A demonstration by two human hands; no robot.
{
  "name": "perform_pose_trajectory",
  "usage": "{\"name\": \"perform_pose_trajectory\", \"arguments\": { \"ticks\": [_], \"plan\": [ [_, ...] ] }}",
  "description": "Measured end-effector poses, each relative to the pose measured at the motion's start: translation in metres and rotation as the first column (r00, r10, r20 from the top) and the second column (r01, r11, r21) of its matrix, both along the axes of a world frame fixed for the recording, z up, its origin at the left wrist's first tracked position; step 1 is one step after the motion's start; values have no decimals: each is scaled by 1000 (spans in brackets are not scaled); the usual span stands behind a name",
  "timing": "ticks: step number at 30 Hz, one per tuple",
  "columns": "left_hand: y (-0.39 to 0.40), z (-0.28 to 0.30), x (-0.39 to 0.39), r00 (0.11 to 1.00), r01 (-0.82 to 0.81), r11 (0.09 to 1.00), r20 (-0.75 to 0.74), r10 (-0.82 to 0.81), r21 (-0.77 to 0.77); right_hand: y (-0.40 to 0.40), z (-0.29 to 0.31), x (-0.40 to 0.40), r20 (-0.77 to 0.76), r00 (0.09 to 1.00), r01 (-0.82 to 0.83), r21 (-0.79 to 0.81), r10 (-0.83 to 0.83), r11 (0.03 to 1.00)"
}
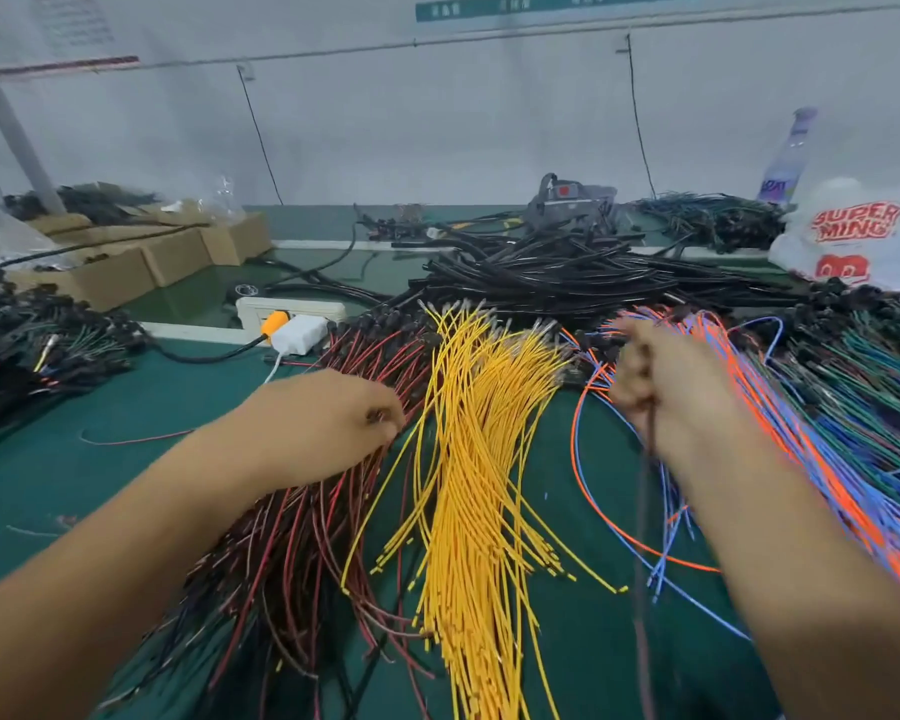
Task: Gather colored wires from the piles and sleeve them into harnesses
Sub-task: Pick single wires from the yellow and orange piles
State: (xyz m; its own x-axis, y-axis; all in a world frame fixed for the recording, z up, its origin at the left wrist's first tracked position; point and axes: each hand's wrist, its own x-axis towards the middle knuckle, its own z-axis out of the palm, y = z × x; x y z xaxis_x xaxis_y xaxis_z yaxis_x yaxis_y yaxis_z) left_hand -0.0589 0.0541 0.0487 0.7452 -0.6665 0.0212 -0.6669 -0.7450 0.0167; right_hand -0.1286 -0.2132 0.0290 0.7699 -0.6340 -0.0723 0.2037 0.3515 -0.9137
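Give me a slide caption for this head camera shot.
Left hand picks at red wires beside yellow wires; right hand holds a dark wire.

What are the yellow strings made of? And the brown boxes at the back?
The yellow wires look plastic-coated: smooth, evenly bright and bendy, with small tips at the ends that seem to be metal, though they are too small to tell. The brown boxes look like plain cardboard: dull, tan, with folded flaps.
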Motion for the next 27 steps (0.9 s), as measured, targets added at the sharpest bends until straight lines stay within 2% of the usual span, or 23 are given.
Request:
{"name": "perform_pose_trajectory", "arguments": {
  "ticks": [2,4,6,9,12,13,16,19,23,27],
  "plan": [
    [-15,-7,0,992,-55,964,-127,23,-259,12,-35,3,-70,998,-14,-224,-2,974],
    [-39,-21,-1,969,-123,888,-245,12,-443,16,-65,3,-95,994,8,-442,-55,897],
    [-66,-36,9,967,-148,840,-253,14,-522,14,-84,4,-93,993,6,-574,-72,819],
    [-107,-51,32,973,-182,761,-226,47,-623,13,-93,4,-143,990,-91,-679,-10,729],
    [-132,-79,49,967,-246,839,-63,248,-485,13,-95,4,-133,990,-116,-643,38,757],
    [-135,-88,51,955,-279,840,-47,292,-465,12,-95,4,-116,992,-103,-624,38,775],
    [-135,-103,56,936,-319,755,-64,346,-573,11,-92,6,-108,992,-111,-589,58,800],
    [-130,-102,61,900,-394,617,-149,410,-681,11,-91,5,-134,987,-150,-570,89,808],
    [-123,-100,58,887,-406,573,-157,434,-712,10,-87,4,-131,987,-152,-545,95,824],
    [-118,-94,52,904,-317,484,-107,413,-816,10,-86,5,-121,990,-130,-522,77,843]
  ]
}}
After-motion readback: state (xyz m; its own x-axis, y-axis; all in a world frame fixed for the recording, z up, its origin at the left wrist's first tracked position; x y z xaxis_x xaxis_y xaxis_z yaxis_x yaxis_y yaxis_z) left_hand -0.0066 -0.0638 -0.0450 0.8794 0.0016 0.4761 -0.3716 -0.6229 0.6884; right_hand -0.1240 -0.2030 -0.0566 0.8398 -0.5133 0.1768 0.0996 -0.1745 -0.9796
